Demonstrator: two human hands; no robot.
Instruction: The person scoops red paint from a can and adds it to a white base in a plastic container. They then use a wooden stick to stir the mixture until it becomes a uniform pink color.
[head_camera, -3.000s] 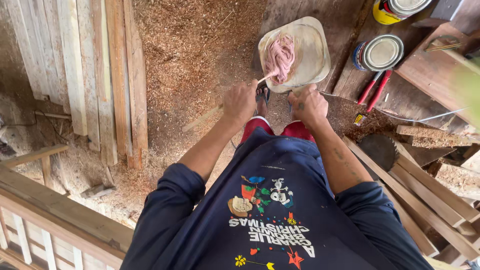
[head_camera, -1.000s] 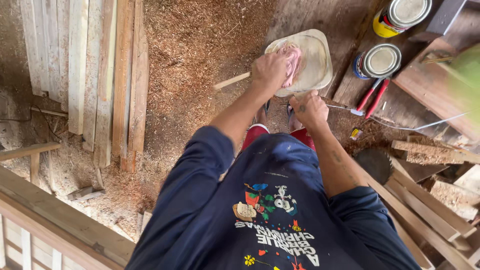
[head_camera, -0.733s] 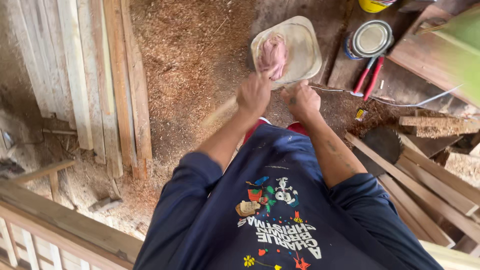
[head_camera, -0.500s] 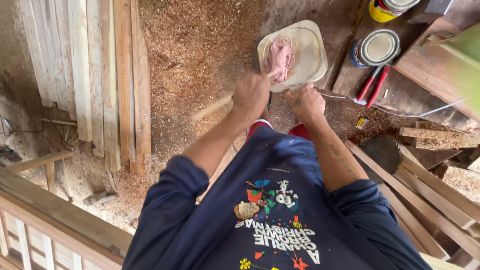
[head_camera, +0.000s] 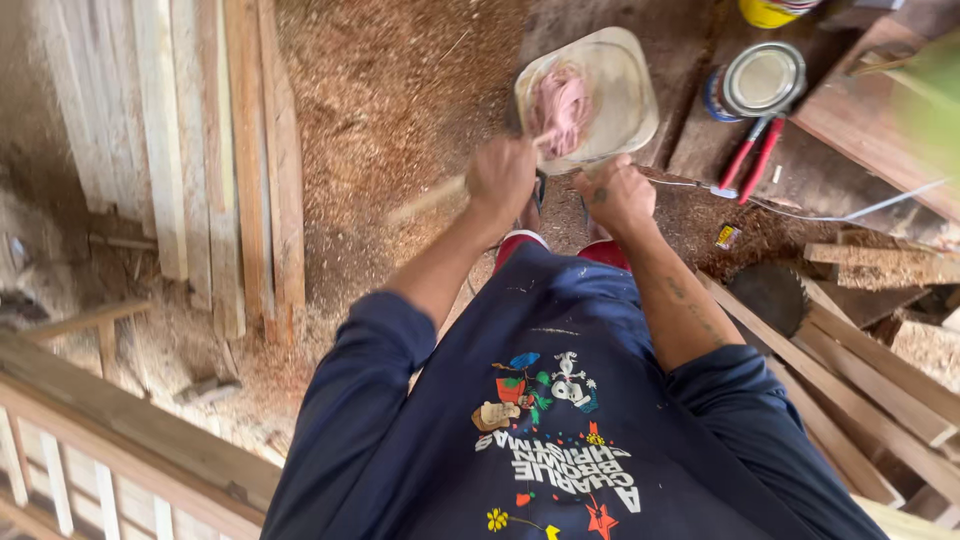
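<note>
A clear plastic tub (head_camera: 625, 95) with pink paste (head_camera: 560, 100) inside stands on the sawdust floor in front of me. My left hand (head_camera: 500, 178) is closed around a thin wooden stick (head_camera: 430, 197) whose tip reaches into the pink paste. My right hand (head_camera: 618, 195) grips the tub's near edge. Both arms reach down from a dark blue printed shirt (head_camera: 560, 430). The stick is motion-blurred.
Upright wooden planks (head_camera: 215, 150) stand at the left. An open tin can (head_camera: 760, 80), red-handled pliers (head_camera: 750, 160) and a thin white cord (head_camera: 850, 212) lie at the right. Stacked timber offcuts (head_camera: 880, 330) fill the right side; a wooden railing (head_camera: 110, 420) crosses the lower left.
My left hand has moved the stick about inside the tub, reaching over it and drawing back. My right hand has stayed at the tub's edge.
</note>
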